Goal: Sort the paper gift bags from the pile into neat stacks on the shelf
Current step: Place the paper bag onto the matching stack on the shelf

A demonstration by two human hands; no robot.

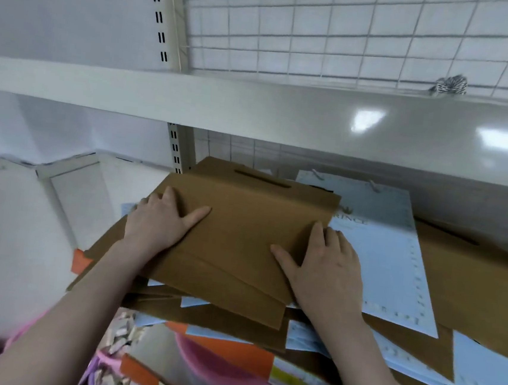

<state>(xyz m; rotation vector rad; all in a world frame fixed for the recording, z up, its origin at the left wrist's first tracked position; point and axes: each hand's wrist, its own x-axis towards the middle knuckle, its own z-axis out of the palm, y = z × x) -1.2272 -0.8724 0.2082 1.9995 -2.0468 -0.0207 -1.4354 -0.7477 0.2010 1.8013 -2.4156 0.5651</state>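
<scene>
Both hands lie flat on a brown paper bag that tops the pile. On that bag's left part rests the left hand, fingers straight and spread, thumb pointing toward the bag's middle, gripping nothing. At the bag's right edge the right hand presses down the same way, its outer fingers reaching over onto a light blue bag just beside the brown one. More brown bags lie under and behind the top one, one showing a slot handle; blue and orange bags stick out beneath it. Right of the blue bag lies another brown bag. Above the brown bag runs a white shelf board, with a wire grid behind it and a ball of twine on it.
</scene>
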